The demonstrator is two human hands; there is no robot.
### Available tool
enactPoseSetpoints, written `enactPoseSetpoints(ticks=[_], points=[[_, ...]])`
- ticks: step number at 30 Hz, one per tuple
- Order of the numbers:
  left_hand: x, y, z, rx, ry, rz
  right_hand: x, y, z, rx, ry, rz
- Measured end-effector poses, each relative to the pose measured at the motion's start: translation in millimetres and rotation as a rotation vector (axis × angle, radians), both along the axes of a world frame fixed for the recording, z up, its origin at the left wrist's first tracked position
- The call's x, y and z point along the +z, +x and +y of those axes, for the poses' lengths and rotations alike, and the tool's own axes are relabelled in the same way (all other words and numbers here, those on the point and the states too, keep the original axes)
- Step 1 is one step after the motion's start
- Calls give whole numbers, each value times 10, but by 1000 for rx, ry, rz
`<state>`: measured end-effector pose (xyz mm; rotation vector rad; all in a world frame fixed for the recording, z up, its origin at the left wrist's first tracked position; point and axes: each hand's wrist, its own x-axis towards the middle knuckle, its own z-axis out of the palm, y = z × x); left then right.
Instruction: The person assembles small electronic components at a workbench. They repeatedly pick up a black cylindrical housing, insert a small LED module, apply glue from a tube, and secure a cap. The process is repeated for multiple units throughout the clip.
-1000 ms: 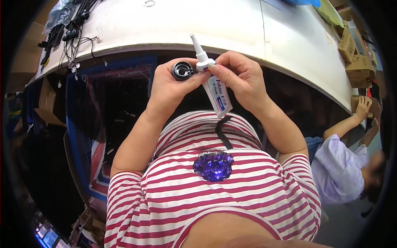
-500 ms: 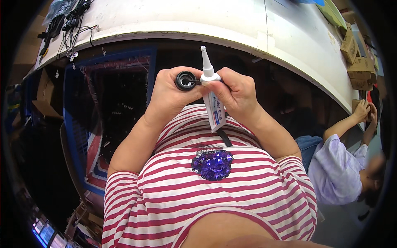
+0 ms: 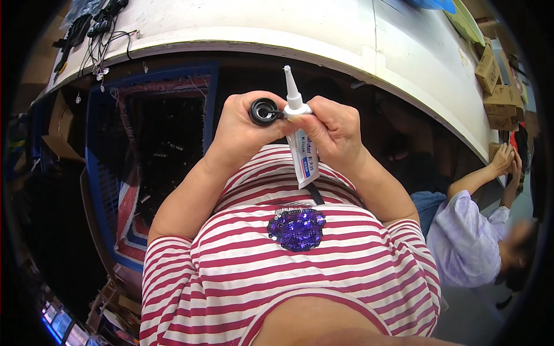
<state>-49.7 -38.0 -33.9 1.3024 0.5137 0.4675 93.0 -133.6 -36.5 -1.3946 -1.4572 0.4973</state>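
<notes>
In front of my chest, my left hand [image 3: 245, 124] is closed around a black round part with a hollow end [image 3: 264, 112]. A thin black piece sticks out from its side toward the other hand. Pinched in my right hand [image 3: 334, 128] is a white glue tube [image 3: 306, 162] with a long tapered nozzle [image 3: 292, 87] pointing up and away from me. The fingertips of both hands meet just under the nozzle's collar. A short black strip [image 3: 315, 194] shows below the tube; where it leads is hidden.
A white table [image 3: 242, 26] runs across the far side, with black cables [image 3: 107, 40] at its left. Below it stands a blue crate [image 3: 101, 184] holding dark items. Cardboard boxes [image 3: 501, 101] are stacked at the right, where another person [image 3: 464, 236] works.
The black part, the glue tube and both hands have shifted slightly to the right. Both hands keep their holds.
</notes>
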Motion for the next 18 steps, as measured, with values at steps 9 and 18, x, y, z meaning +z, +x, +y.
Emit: enactPoseSetpoints(ticks=[9, 18], points=[[9, -1, 20, -1, 0, -10, 12, 10, 21, -6, -4, -39], [68, 16, -1, 0, 31, -79, 220, 45, 27, 38, -13, -106]])
